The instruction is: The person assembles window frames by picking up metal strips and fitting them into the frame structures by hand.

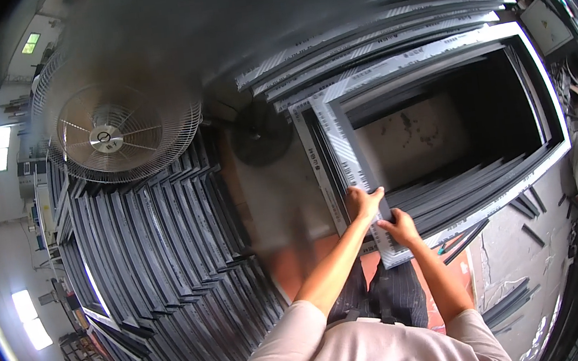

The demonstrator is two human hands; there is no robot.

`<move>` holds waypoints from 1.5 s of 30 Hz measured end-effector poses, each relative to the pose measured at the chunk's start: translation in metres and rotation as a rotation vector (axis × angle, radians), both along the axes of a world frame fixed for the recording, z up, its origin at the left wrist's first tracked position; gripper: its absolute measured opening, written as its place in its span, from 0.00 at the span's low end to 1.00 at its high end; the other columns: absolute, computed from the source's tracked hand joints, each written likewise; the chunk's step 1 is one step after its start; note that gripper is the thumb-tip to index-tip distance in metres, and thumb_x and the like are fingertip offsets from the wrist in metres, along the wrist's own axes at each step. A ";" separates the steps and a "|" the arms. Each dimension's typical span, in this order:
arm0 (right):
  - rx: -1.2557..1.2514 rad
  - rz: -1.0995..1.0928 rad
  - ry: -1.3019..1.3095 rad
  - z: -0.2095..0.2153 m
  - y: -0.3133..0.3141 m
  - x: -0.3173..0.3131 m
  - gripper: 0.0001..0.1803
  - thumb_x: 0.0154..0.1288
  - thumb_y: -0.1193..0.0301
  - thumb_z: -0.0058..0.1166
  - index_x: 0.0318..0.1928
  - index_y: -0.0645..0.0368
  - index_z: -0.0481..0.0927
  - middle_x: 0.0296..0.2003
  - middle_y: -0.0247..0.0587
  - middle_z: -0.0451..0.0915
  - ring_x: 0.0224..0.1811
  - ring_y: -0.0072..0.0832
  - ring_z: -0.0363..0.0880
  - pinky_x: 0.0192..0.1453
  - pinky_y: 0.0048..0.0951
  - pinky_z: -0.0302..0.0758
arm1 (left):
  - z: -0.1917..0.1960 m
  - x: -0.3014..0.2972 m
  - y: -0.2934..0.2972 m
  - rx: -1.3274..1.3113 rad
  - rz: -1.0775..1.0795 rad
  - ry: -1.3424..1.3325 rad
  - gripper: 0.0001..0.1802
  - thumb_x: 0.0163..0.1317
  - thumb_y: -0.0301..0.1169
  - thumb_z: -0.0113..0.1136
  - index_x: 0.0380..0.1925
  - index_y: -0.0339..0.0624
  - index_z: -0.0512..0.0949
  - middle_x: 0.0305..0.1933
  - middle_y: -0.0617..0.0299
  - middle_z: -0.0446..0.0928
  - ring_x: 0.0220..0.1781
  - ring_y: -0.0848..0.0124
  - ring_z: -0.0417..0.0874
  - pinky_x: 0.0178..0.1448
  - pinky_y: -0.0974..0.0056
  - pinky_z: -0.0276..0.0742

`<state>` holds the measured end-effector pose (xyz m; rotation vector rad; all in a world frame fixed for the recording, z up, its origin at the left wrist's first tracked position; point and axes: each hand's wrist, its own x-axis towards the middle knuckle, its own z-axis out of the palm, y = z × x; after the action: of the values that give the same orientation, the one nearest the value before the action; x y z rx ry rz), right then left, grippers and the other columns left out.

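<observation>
While I watch, my left hand (363, 203) and right hand (401, 226) both grip the grey window frame's (341, 139) corner beside the fan (112, 133).

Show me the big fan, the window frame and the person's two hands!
fan (107, 136), head view, centre hub.
window frame (341, 139), head view, left rail.
left hand (362, 201), head view, back.
right hand (401, 227), head view, back.
</observation>
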<state>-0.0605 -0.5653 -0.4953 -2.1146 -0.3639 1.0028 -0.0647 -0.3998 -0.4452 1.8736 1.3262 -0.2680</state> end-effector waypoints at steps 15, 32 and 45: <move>0.699 0.048 -1.357 0.385 0.179 0.171 0.09 0.59 0.78 0.57 0.41 0.60 0.78 0.33 0.43 0.77 0.33 0.41 0.76 0.39 0.35 0.74 | -0.077 -0.079 0.044 -0.253 0.191 -0.430 0.27 0.56 0.51 0.65 0.34 0.34 0.76 0.31 0.49 0.81 0.35 0.57 0.83 0.40 0.57 0.78; 0.208 0.196 -1.415 0.496 0.307 0.255 0.15 0.67 0.62 0.52 0.34 0.63 0.81 0.27 0.51 0.79 0.33 0.47 0.80 0.40 0.41 0.76 | 0.048 -0.180 0.136 -0.565 0.526 -0.609 0.10 0.67 0.39 0.58 0.39 0.46 0.76 0.34 0.68 0.80 0.34 0.79 0.80 0.35 0.73 0.76; 0.638 -0.307 0.570 0.254 0.015 0.023 0.14 0.68 0.63 0.53 0.31 0.61 0.76 0.19 0.38 0.73 0.16 0.29 0.72 0.20 0.28 0.70 | 0.170 -0.031 0.020 -0.965 -0.073 -0.850 0.35 0.66 0.57 0.53 0.59 0.38 0.67 0.57 0.55 0.75 0.60 0.67 0.75 0.65 0.60 0.68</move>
<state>-0.0374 -0.5499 -0.2411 -1.2069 -0.0497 1.0739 -0.0958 -0.3802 -0.2753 0.9898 0.3926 -0.0851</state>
